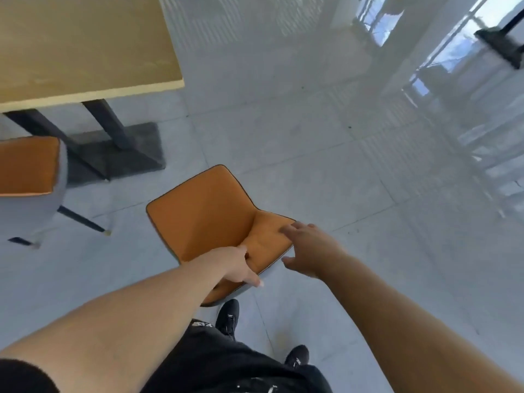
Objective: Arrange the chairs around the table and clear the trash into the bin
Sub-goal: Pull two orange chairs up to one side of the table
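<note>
An orange padded chair (207, 211) stands on the floor in front of me, a little way out from the corner of the light wooden table (85, 43). My left hand (241, 265) grips the top edge of its backrest, fingers curled over the front and thumb behind. At the right end of the backrest, my right hand (309, 248) has its fingers spread, the fingertips on or just above the orange padding and not closed around it. A second orange chair (28, 165) with a grey shell stands at the left, partly under the table.
The table's dark legs stand on a dark base plate (136, 148) between the two chairs. Glossy pale floor tiles (312, 137) stretch to the right. Another dark table base (502, 43) shows at the top right. My two black shoes are at the bottom centre.
</note>
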The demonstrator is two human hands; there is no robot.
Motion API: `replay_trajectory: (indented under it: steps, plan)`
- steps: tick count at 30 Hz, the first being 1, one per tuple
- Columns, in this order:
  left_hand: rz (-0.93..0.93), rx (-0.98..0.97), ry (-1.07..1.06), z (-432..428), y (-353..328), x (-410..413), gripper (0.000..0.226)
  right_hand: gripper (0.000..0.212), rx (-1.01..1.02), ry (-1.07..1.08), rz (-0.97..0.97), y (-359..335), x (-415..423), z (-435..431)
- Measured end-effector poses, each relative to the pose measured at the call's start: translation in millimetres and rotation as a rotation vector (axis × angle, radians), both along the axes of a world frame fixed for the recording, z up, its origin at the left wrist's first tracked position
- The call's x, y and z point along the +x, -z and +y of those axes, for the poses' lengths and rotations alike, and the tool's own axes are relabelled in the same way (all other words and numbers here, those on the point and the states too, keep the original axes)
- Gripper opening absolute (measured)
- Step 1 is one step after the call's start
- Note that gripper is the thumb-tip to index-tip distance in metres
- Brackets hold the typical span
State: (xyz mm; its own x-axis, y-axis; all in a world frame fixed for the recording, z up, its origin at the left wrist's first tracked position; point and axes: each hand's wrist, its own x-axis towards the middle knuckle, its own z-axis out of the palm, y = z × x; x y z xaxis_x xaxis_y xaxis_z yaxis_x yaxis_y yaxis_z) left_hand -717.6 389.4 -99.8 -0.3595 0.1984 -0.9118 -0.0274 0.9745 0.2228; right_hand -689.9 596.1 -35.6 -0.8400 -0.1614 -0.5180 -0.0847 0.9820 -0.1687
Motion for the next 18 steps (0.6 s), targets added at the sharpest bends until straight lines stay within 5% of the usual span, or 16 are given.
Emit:
replay_trajectory:
  steps: [6,11,18]
  plan:
    - [0.042,-0.198,-0.254,-8,-5,28,0.148,0.07,0.008,-0.306,-0.097,34,-29,19]
    - [0.282,-0.231,-0.457,4,0,85,0.085,0.067,-0.051,-0.502,-0.07,49,-35,36]
    - [0.4,-0.07,-0.623,0,22,94,0.086,0.057,-0.076,-0.565,-0.09,89,-44,31]
